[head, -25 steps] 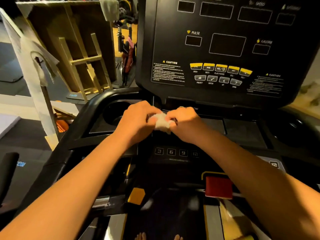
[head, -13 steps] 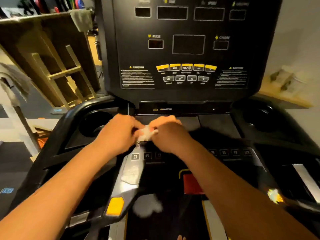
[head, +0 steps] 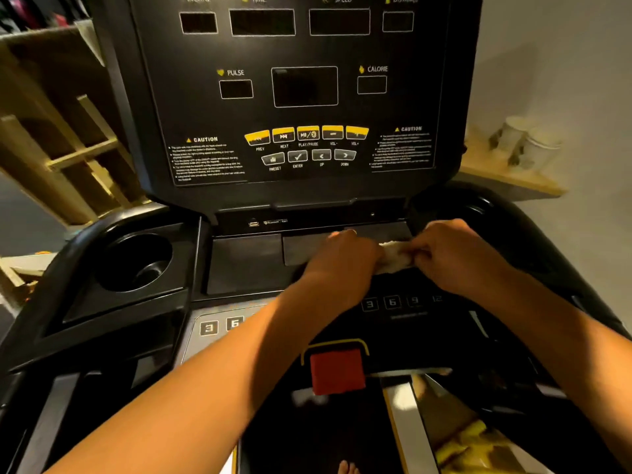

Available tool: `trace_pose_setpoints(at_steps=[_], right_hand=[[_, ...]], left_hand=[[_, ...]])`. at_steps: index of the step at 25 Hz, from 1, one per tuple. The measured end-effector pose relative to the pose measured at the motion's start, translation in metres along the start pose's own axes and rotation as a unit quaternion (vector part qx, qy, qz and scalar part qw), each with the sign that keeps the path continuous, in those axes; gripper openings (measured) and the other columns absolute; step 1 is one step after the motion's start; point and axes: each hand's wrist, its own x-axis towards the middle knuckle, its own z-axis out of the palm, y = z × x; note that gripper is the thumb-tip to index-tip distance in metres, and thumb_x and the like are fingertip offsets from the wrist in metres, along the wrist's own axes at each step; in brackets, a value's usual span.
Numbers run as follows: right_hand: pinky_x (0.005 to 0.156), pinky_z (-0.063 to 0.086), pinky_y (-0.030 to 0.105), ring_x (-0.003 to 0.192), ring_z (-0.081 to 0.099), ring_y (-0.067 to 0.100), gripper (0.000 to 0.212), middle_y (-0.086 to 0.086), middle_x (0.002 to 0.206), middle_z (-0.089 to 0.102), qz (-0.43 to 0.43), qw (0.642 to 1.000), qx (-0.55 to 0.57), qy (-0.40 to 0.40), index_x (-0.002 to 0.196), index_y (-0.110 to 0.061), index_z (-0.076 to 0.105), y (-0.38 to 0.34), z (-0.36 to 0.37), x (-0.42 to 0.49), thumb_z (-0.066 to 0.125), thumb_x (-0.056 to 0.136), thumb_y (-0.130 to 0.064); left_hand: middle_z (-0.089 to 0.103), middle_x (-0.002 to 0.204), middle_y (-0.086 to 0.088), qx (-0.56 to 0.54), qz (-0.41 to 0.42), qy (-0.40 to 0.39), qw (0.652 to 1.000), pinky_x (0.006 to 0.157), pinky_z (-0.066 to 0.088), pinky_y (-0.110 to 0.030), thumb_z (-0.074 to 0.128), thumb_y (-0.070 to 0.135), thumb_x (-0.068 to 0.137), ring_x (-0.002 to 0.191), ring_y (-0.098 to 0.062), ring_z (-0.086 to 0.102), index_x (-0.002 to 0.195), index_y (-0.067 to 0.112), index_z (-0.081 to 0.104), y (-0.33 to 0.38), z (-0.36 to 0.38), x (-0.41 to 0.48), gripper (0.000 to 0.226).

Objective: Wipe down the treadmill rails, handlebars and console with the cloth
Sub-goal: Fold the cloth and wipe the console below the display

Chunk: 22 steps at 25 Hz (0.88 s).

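Note:
A black treadmill console (head: 304, 87) with dark displays and yellow buttons rises in front of me. Below it lies a flat tray shelf (head: 246, 261). A small white cloth (head: 395, 256) is bunched between both hands, just over the shelf's right part. My left hand (head: 345, 261) grips the cloth's left end with curled fingers. My right hand (head: 455, 254) pinches its right end. Most of the cloth is hidden inside the two fists.
A round cup holder (head: 136, 263) sits left of the shelf, and the curved black handlebar (head: 44, 295) runs along the left. A red safety key (head: 337, 369) lies below my arms. Wooden frames (head: 65, 142) stand at left, jars on a ledge (head: 526, 148) at right.
Both hands, still holding the cloth, have shifted to the right over the console shelf. The camera has moved closer and turned right, so the console fills more of the view.

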Motion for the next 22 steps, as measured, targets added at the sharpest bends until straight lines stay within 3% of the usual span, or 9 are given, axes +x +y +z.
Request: trace_pose_setpoints(at_steps=[3, 5, 7, 9, 12, 14, 17, 20, 22], right_hand=[[0.094, 0.049, 0.038, 0.112, 0.056, 0.032, 0.027, 0.01, 0.117, 0.059, 0.051, 0.998, 0.017, 0.011, 0.113, -0.029, 0.068, -0.009, 0.003, 0.034, 0.061, 0.088, -0.023], [0.097, 0.047, 0.036, 0.117, 0.054, 0.033, 0.031, 0.008, 0.126, 0.056, 0.016, 0.998, 0.059, -0.033, 0.117, -0.034, 0.066, -0.003, 0.008, 0.045, 0.061, 0.088, -0.023], [0.095, 0.048, 0.036, 0.112, 0.057, 0.029, 0.032, 0.005, 0.121, 0.059, 0.021, 0.999, 0.034, -0.017, 0.115, -0.037, 0.067, 0.002, 0.003, 0.05, 0.057, 0.089, -0.02], [0.088, 0.049, 0.034, 0.101, 0.06, 0.023, 0.03, -0.002, 0.104, 0.064, -0.014, 0.998, 0.063, -0.006, 0.107, -0.033, 0.071, 0.012, 0.001, 0.019, 0.053, 0.09, -0.016], [0.073, 0.047, 0.021, 0.084, 0.061, 0.012, 0.031, -0.01, 0.093, 0.063, -0.044, 0.994, 0.1, -0.022, 0.107, -0.032, 0.072, 0.018, -0.002, -0.006, 0.053, 0.092, -0.013], [0.081, 0.048, 0.025, 0.092, 0.063, 0.018, 0.031, -0.002, 0.101, 0.069, -0.048, 0.996, 0.069, -0.011, 0.106, -0.028, 0.073, 0.016, 0.0, 0.014, 0.054, 0.09, -0.01], [0.096, 0.048, 0.034, 0.105, 0.061, 0.027, 0.036, 0.005, 0.114, 0.067, 0.017, 0.996, 0.084, -0.013, 0.111, -0.029, 0.071, 0.006, 0.0, 0.046, 0.054, 0.088, -0.007], [0.096, 0.049, 0.038, 0.108, 0.059, 0.027, 0.04, 0.005, 0.119, 0.061, 0.037, 0.997, 0.073, -0.011, 0.117, -0.032, 0.066, 0.002, 0.004, 0.051, 0.052, 0.089, -0.007], [0.094, 0.05, 0.038, 0.104, 0.06, 0.024, 0.038, 0.002, 0.114, 0.064, 0.045, 0.995, 0.081, -0.045, 0.112, -0.035, 0.067, 0.003, 0.003, 0.031, 0.051, 0.088, -0.01]], left_hand=[[0.059, 0.108, -0.011, 0.071, -0.031, 0.069, 0.995, 0.075, 0.031, -0.03, 0.052, 0.023, 0.095, 0.104, -0.031, 0.055, 0.111, 0.007, 0.062, 0.003, -0.003, 0.016, 0.024], [0.061, 0.109, -0.013, 0.096, -0.015, 0.082, 0.992, 0.08, 0.032, -0.035, 0.051, 0.02, 0.095, 0.104, -0.034, 0.054, 0.111, 0.005, 0.063, 0.005, -0.01, 0.024, 0.025], [0.065, 0.105, -0.012, 0.099, 0.007, 0.082, 0.992, 0.08, 0.034, -0.035, 0.053, 0.015, 0.09, 0.1, -0.034, 0.058, 0.106, 0.011, 0.066, 0.002, -0.015, 0.025, 0.021], [0.067, 0.099, -0.012, 0.037, 0.013, 0.08, 0.996, 0.076, 0.044, -0.032, 0.057, 0.015, 0.085, 0.091, -0.034, 0.063, 0.103, 0.017, 0.069, -0.005, -0.012, 0.015, 0.022], [0.062, 0.102, -0.013, -0.056, -0.001, 0.043, 0.997, 0.079, 0.055, -0.038, 0.058, 0.018, 0.088, 0.088, -0.033, 0.064, 0.108, 0.023, 0.071, -0.007, -0.005, -0.001, 0.024], [0.062, 0.1, -0.014, 0.002, -0.005, 0.068, 0.998, 0.075, 0.052, -0.036, 0.055, 0.016, 0.088, 0.09, -0.035, 0.063, 0.107, 0.018, 0.069, -0.003, -0.005, 0.008, 0.024], [0.064, 0.103, -0.014, 0.099, -0.003, 0.077, 0.992, 0.072, 0.039, -0.034, 0.053, 0.01, 0.087, 0.093, -0.035, 0.061, 0.107, 0.009, 0.065, 0.003, -0.009, 0.025, 0.023], [0.065, 0.101, -0.013, 0.09, -0.024, 0.068, 0.993, 0.073, 0.037, -0.034, 0.051, 0.005, 0.086, 0.094, -0.032, 0.061, 0.106, 0.011, 0.063, 0.0, -0.012, 0.026, 0.025], [0.065, 0.102, -0.011, 0.036, -0.017, 0.054, 0.998, 0.076, 0.046, -0.035, 0.054, 0.008, 0.085, 0.095, -0.032, 0.061, 0.11, 0.017, 0.065, -0.002, -0.012, 0.019, 0.028]])
